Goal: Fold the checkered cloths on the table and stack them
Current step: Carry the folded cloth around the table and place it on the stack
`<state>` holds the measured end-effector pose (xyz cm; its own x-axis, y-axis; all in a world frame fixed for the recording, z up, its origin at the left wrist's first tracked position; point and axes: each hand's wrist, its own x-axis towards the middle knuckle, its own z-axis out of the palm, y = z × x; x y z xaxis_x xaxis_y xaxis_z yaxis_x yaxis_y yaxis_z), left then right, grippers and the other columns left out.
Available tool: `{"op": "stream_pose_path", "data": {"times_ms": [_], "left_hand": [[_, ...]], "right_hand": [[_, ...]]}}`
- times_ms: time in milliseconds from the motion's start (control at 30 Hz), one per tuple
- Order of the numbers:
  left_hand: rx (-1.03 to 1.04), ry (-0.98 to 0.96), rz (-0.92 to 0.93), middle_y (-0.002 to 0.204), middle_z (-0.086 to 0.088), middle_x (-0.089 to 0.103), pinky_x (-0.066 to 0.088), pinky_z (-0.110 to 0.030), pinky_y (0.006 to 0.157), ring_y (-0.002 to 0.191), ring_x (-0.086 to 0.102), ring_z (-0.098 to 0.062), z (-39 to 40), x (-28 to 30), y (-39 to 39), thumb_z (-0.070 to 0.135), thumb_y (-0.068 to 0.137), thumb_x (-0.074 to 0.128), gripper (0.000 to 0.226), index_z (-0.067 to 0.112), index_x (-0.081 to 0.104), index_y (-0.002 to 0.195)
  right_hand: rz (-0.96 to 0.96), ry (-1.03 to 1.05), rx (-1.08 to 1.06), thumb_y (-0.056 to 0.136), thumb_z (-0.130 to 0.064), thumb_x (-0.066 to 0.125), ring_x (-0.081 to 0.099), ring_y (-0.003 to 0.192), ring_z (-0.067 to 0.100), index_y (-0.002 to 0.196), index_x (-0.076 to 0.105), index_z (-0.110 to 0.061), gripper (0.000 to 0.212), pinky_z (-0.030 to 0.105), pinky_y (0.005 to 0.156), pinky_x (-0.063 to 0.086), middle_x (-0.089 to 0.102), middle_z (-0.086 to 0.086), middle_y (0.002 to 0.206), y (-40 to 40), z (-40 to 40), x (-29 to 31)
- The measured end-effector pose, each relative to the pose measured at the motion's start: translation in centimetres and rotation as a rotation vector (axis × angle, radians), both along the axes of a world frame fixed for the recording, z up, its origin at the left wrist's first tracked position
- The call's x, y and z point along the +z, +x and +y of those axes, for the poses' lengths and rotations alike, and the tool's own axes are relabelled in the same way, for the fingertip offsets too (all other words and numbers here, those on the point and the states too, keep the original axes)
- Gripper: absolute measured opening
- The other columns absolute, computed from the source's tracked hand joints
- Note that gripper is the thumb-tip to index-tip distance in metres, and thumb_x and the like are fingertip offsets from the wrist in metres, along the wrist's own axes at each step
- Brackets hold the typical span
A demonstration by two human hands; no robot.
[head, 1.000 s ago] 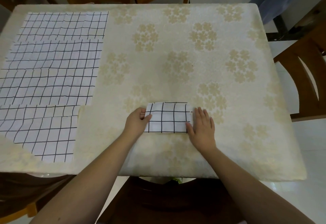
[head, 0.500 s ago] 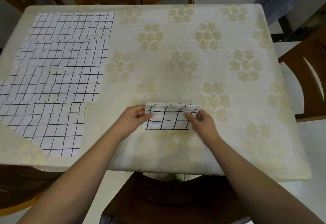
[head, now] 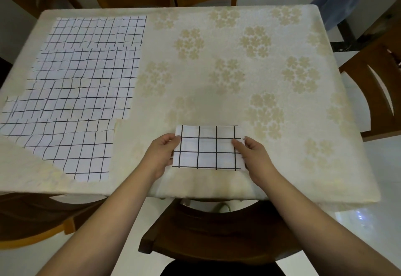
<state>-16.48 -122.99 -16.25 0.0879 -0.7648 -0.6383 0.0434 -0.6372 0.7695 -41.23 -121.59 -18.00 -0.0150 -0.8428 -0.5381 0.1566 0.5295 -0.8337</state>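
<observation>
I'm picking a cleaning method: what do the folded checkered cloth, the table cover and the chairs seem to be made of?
Folded checkered cloth: thin woven fabric, matte white with a black grid; it creases sharply and lies flat.
Table cover: looks like a cream sheet with a pale floral pattern, perhaps vinyl or coated fabric; faint sheen, edges draping over the table.
Chairs: apparently wood, brown with a slight gloss.

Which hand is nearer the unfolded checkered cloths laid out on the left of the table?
Left. The left hand grips the folded cloth's left edge, beside the unfolded checkered cloths. The right hand grips its right edge, farther away.
</observation>
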Motion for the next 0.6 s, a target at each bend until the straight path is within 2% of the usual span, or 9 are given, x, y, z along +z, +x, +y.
{"op": "stream_pose_path", "data": {"times_ms": [33, 133, 167, 233, 300, 400, 467, 533, 600], "left_hand": [[0.006, -0.012, -0.006, 0.078, -0.001, 0.069, 0.053, -0.026, 0.060, 0.066, 0.064, -0.015, 0.6, 0.4, 0.1, 0.021, 0.097, 0.058, 0.013, 0.015, 0.065, 0.088], [0.004, -0.045, -0.002, 0.080, -0.002, 0.070, 0.051, -0.025, 0.055, 0.068, 0.064, -0.016, 2.6, 1.7, 0.6, 0.020, 0.096, 0.061, 0.012, 0.014, 0.067, 0.088], [0.005, -0.047, 0.002, 0.080, -0.002, 0.070, 0.051, -0.025, 0.054, 0.068, 0.065, -0.016, 3.4, 2.1, 0.9, 0.021, 0.095, 0.061, 0.012, 0.015, 0.067, 0.088], [0.013, -0.044, 0.001, 0.081, -0.001, 0.071, 0.050, -0.024, 0.053, 0.068, 0.065, -0.015, 4.9, 2.9, 1.3, 0.021, 0.095, 0.061, 0.010, 0.015, 0.067, 0.090], [0.017, -0.048, -0.003, 0.083, -0.002, 0.072, 0.051, -0.024, 0.052, 0.070, 0.067, -0.016, 6.5, 3.6, 1.7, 0.020, 0.096, 0.060, 0.010, 0.013, 0.067, 0.095], [-0.003, -0.054, 0.010, 0.086, -0.003, 0.073, 0.052, -0.026, 0.056, 0.073, 0.068, -0.017, 9.0, 4.7, 2.8, 0.022, 0.096, 0.059, 0.012, 0.013, 0.068, 0.097], [-0.017, -0.055, 0.035, 0.086, -0.003, 0.073, 0.053, -0.029, 0.059, 0.075, 0.069, -0.018, 10.6, 5.4, 3.6, 0.023, 0.096, 0.059, 0.013, 0.015, 0.068, 0.096], [-0.023, -0.055, 0.048, 0.083, -0.002, 0.072, 0.052, -0.029, 0.058, 0.074, 0.068, -0.018, 12.1, 5.9, 4.2, 0.022, 0.096, 0.058, 0.012, 0.017, 0.067, 0.092], [-0.036, -0.066, 0.053, 0.083, -0.002, 0.072, 0.052, -0.027, 0.054, 0.072, 0.068, -0.018, 13.5, 6.1, 4.5, 0.021, 0.097, 0.057, 0.011, 0.016, 0.067, 0.094]], "right_hand": [[-0.007, 0.004, -0.017, 0.090, -0.025, 0.069, 0.070, 0.095, 0.030, 0.103, 0.071, -0.007, 0.023, 0.042, 0.086, 0.056, 0.073, 0.017, 0.101, 0.0, 0.6, 0.2], [0.027, -0.014, -0.028, 0.071, -0.050, 0.082, 0.058, 0.082, 0.027, 0.093, 0.062, 0.006, 0.063, 0.051, 0.093, 0.051, 0.065, 0.022, 0.092, 0.2, 2.7, 1.2], [0.014, -0.012, -0.032, 0.073, -0.048, 0.081, 0.061, 0.082, 0.031, 0.091, 0.064, 0.004, 0.057, 0.053, 0.096, 0.049, 0.066, 0.019, 0.091, 0.3, 3.4, 1.7], [-0.031, 0.021, -0.038, 0.087, -0.029, 0.072, 0.068, 0.096, 0.037, 0.095, 0.073, -0.004, 0.026, 0.051, 0.097, 0.050, 0.073, 0.018, 0.099, 0.8, 5.1, 3.4], [-0.077, 0.033, -0.056, 0.093, -0.021, 0.064, 0.068, 0.102, 0.035, 0.103, 0.073, -0.005, 0.021, 0.045, 0.094, 0.050, 0.073, 0.016, 0.103, 1.4, 7.1, 4.4], [-0.061, -0.039, -0.088, 0.095, -0.023, 0.061, 0.069, 0.101, 0.030, 0.103, 0.071, -0.002, 0.024, 0.038, 0.092, 0.051, 0.073, 0.017, 0.105, 2.5, 10.1, 5.3], [0.007, -0.086, -0.104, 0.089, -0.041, 0.068, 0.064, 0.090, 0.031, 0.101, 0.064, 0.005, 0.047, 0.040, 0.091, 0.047, 0.068, 0.022, 0.096, 3.7, 12.1, 6.1], [0.043, -0.118, -0.109, 0.076, -0.059, 0.073, 0.052, 0.083, 0.024, 0.099, 0.056, 0.009, 0.074, 0.041, 0.085, 0.041, 0.055, 0.014, 0.087, 4.2, 14.0, 5.7], [0.030, -0.142, -0.143, 0.078, -0.057, 0.072, 0.055, 0.085, 0.024, 0.099, 0.063, 0.002, 0.063, 0.042, 0.087, 0.042, 0.063, 0.016, 0.092, 5.0, 15.9, 6.2]]}}
